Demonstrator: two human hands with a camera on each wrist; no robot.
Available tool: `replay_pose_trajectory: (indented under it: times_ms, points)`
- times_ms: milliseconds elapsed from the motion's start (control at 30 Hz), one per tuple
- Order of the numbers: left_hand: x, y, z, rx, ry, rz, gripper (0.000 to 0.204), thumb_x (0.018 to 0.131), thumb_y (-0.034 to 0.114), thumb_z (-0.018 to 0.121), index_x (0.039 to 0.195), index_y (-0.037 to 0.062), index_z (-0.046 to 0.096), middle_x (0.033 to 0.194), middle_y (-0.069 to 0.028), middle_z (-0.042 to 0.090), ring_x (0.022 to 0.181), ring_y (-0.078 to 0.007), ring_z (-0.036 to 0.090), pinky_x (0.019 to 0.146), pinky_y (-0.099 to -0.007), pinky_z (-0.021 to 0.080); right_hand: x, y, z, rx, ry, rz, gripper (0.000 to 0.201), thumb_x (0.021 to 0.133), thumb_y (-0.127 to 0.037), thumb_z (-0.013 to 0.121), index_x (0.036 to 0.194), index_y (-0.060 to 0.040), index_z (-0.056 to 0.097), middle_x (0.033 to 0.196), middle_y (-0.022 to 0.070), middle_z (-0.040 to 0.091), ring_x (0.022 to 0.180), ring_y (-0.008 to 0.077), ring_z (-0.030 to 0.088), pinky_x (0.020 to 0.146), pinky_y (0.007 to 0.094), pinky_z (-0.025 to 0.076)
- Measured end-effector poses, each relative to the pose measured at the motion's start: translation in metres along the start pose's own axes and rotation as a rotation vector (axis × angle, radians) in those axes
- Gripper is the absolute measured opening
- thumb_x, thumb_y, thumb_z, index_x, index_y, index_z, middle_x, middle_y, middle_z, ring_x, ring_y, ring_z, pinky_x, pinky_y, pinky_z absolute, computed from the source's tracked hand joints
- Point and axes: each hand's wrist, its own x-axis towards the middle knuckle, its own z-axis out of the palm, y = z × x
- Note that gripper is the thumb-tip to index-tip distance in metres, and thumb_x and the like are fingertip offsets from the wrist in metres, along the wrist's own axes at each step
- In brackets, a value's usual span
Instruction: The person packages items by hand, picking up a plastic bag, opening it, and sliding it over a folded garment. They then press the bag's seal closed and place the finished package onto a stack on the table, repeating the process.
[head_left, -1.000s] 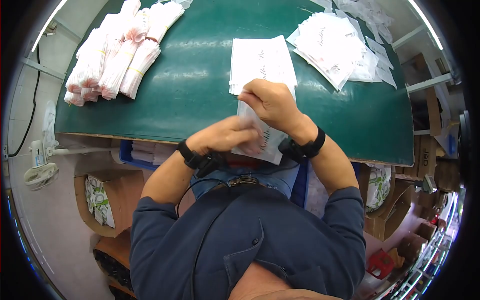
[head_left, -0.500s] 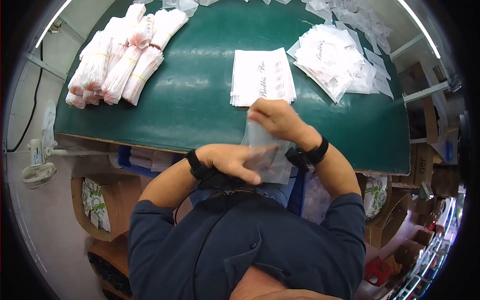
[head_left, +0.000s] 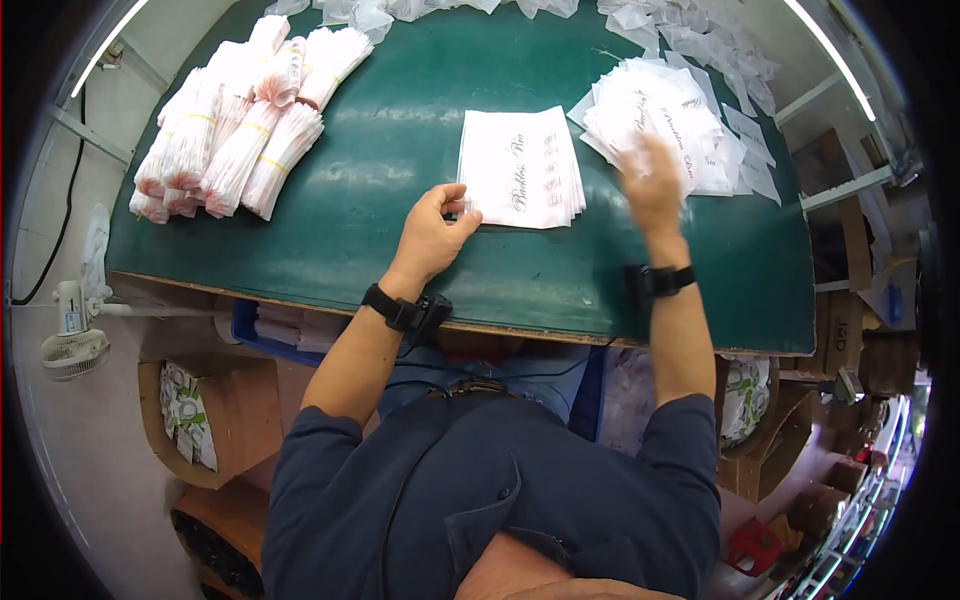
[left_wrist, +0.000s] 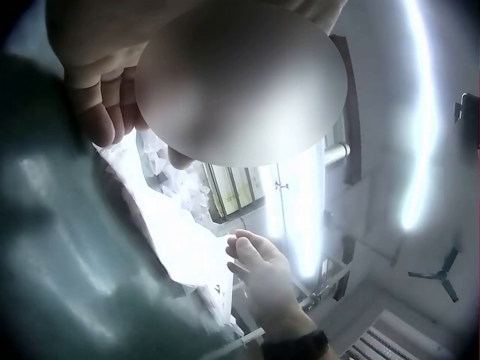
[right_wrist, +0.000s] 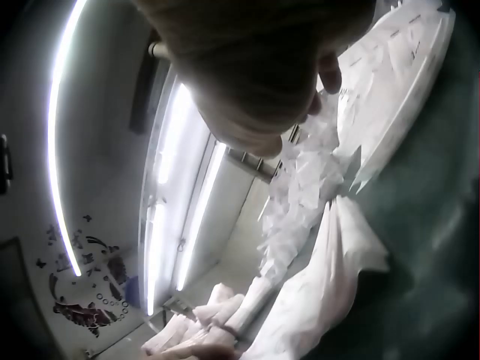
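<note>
A neat stack of white bags with dark script (head_left: 520,165) lies on the green table before me. My left hand (head_left: 430,240) is at its lower left corner, thumb and bent fingers apart, fingertips right at the edge. To the right, my right hand (head_left: 655,195), blurred, reaches over the near side of a looser pile of printed bags (head_left: 680,110). Its fingers reach forward in the head view. In the left wrist view the right hand (left_wrist: 262,277) shows spread fingers with nothing between them. A blurred oval covers part of the left hand (left_wrist: 105,82) there.
Several banded bundles of pinkish-white bags (head_left: 240,130) are heaped at the table's left. Loose translucent bags (head_left: 700,50) lie along the far edge and right corner. Below the table edge (head_left: 250,295) are a blue bin (head_left: 245,325) and a cardboard box (head_left: 240,410); a fan (head_left: 75,350) stands left.
Earlier both hands handled a translucent printed bag near my lap, the right pinching its top. Now the right hand has swung right to the loose pile; the left has moved up to the stack.
</note>
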Motion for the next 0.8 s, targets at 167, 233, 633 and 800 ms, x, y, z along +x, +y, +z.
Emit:
replay_pose_trajectory:
  times_ms: [167,233,633,800]
  points:
    - [-0.001,0.0,0.006,0.022,0.021,-0.016,0.055,0.094,0.021,0.082,0.136,-0.0093,0.064,0.13,-0.0161,0.071,0.107,-0.0195,0.072,0.093,-0.0328,0.059,-0.042,-0.077,0.038,-0.05,-0.406,-0.252,0.045,0.087,-0.03,0.083,0.124,-0.0062,0.074,0.133,0.0176,0.071,0.125,0.0373,0.066,0.108,0.0483,0.051]
    - [0.001,0.0,0.011,-0.043,0.012,-0.036,0.052,0.095,0.021,0.082,0.134,-0.0095,0.065,0.125,-0.0144,0.073,0.103,-0.0178,0.072,0.091,-0.0315,0.059,-0.047,-0.078,0.043,-0.069,-0.449,-0.228,0.046,0.086,-0.032,0.084,0.124,-0.0074,0.074,0.134,0.0168,0.071,0.125,0.0365,0.066,0.108,0.0479,0.05]
    - [0.008,0.005,0.022,-0.069,0.048,-0.045,0.027,0.104,0.014,0.071,0.121,-0.006,0.073,0.088,0.0002,0.072,0.077,-0.0064,0.06,0.071,-0.0249,0.05,-0.045,-0.081,0.036,0.041,-0.434,-0.228,0.036,0.084,-0.029,0.082,0.114,-0.0095,0.075,0.118,0.0101,0.072,0.113,0.0321,0.068,0.103,0.0484,0.05]
    - [-0.029,0.037,0.014,-0.017,-0.005,0.173,0.027,0.106,0.014,0.069,0.127,-0.0028,0.073,0.091,-0.0019,0.072,0.078,-0.008,0.061,0.072,-0.0261,0.051,-0.024,-0.129,0.0,0.107,-0.082,-0.316,0.041,0.083,-0.018,0.086,0.122,-0.0103,0.075,0.128,0.0096,0.072,0.118,0.0311,0.068,0.111,0.047,0.049]
